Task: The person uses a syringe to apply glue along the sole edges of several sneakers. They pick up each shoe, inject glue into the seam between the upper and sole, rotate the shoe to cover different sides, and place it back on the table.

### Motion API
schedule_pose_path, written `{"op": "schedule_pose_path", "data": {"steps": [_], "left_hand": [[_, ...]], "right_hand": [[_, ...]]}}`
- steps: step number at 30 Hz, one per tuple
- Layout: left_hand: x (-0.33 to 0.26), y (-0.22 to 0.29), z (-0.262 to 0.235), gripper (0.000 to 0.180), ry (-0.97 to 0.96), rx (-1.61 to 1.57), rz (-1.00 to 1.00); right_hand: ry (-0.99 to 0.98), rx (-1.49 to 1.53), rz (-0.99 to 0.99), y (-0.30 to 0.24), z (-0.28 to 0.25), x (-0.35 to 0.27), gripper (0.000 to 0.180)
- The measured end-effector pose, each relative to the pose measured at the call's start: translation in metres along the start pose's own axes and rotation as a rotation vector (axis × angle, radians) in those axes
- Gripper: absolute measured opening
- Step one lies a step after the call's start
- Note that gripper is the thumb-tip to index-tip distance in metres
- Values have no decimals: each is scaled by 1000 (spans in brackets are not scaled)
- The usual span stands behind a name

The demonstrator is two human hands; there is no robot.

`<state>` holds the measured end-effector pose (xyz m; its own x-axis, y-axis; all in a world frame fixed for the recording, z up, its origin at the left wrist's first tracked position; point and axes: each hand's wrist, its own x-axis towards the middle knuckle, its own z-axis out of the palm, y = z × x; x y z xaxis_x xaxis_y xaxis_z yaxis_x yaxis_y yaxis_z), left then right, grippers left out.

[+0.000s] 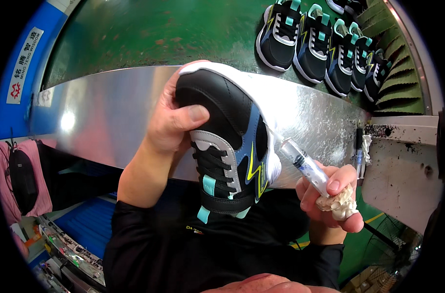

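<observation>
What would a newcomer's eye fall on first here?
Probably the big black shoe, held up at the centre by the left hand. Next comes the clear syringe in the right hand, pointing at the shoe's side. Behind, similar shoes line the green surface, upper right.

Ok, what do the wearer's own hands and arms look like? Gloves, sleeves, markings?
The left hand and right hand are ungloved, with no rings or watches visible. Forearms are bare below plain black sleeves. No cables or markings visible on either arm.
</observation>
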<state>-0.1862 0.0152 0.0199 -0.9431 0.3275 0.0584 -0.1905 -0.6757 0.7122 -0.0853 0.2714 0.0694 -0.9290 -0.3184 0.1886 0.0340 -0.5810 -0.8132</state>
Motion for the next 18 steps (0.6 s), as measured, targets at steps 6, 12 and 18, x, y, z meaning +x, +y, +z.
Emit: {"op": "schedule_pose_path", "data": {"steps": [6,12,18], "left_hand": [[6,-2,-2,48,37,4,-26],[10,-3,-3,43,-30,-39,-60],[18,-4,-6,45,-65,-105,-78]], "right_hand": [[-8,57,0,8,-10,-8,70],[3,54,21,17,-19,-22,72],[-23,71,-15,26,-25,-32,73]]}}
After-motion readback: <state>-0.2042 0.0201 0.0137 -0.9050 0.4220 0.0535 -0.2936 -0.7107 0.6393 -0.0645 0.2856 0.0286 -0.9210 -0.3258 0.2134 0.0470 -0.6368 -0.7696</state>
